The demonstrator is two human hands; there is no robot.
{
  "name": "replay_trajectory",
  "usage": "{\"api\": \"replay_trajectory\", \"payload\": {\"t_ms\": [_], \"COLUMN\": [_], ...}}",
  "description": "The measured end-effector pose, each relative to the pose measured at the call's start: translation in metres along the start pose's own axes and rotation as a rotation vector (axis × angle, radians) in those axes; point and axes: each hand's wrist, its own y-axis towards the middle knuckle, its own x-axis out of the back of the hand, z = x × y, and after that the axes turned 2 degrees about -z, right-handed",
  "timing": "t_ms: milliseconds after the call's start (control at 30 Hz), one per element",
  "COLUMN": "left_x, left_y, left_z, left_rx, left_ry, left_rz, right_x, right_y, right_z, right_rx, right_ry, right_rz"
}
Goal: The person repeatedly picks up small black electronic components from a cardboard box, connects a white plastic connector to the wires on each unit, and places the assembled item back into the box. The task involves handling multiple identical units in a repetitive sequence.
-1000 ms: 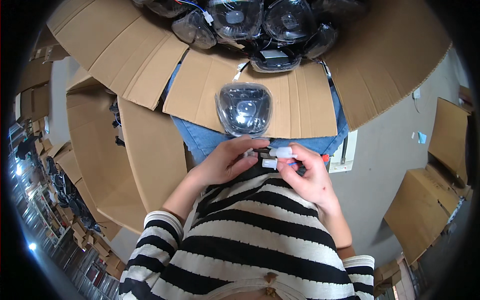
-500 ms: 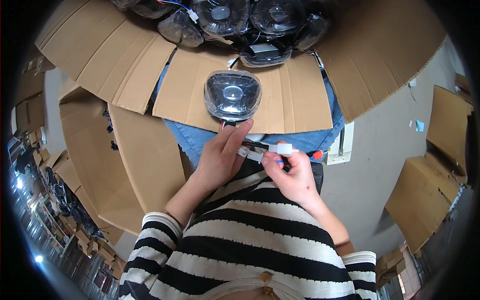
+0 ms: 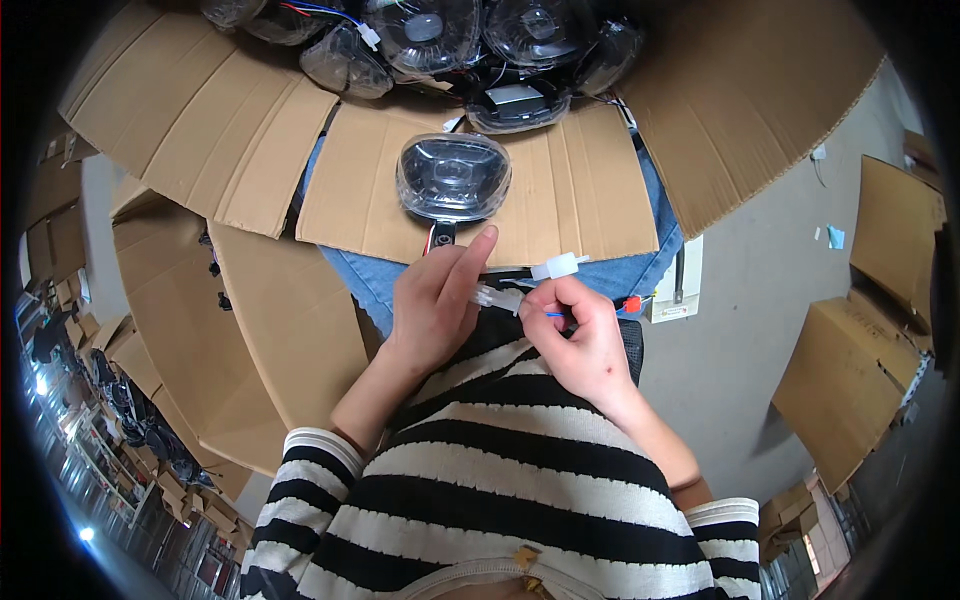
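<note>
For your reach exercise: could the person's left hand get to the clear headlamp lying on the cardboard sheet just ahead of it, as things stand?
Probably yes. The left hand sits just below the headlamp, index finger raised toward it, with only bare cardboard sheet between. However, it is pinching a small white connector with the right hand.

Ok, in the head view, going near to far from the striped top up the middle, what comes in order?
Striped top → left hand and right hand on white plastic connectors → clear headlamp lying on a cardboard sheet → pile of more headlamps with wires.
</note>
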Motion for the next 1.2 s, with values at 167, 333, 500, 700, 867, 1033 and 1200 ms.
{"api": "replay_trajectory", "payload": {"t_ms": [167, 333, 500, 700, 867, 1033, 1200], "left_x": [-0.006, -0.006, 0.010, 0.010, 0.015, 0.022, 0.025], "left_y": [0.005, 0.005, 0.004, -0.003, 0.001, 0.000, -0.002], "left_z": [0.003, 0.002, -0.003, 0.000, 0.006, 0.012, 0.003], "left_rx": [-0.147, -0.078, 0.215, 0.283, 0.250, 0.289, 0.451], "left_ry": [0.107, 0.125, -0.292, -0.688, -0.834, -0.916, -0.837], "left_rz": [-0.056, 0.100, 0.391, 0.326, 0.338, 0.440, 0.397], "right_x": [-0.004, -0.001, 0.031, 0.048, 0.050, 0.051, 0.049], "right_y": [0.002, 0.007, -0.001, -0.010, -0.013, -0.015, -0.012], "right_z": [0.003, -0.002, -0.003, 0.005, 0.005, 0.005, 0.008], "right_rx": [0.173, 0.090, -0.031, -0.013, -0.018, 0.056, 0.112], "right_ry": [-0.229, -0.167, -0.028, 0.065, 0.112, 0.075, 0.024], "right_rz": [-0.045, -0.050, 0.012, 0.051, 0.067, 0.135, 0.172]}}
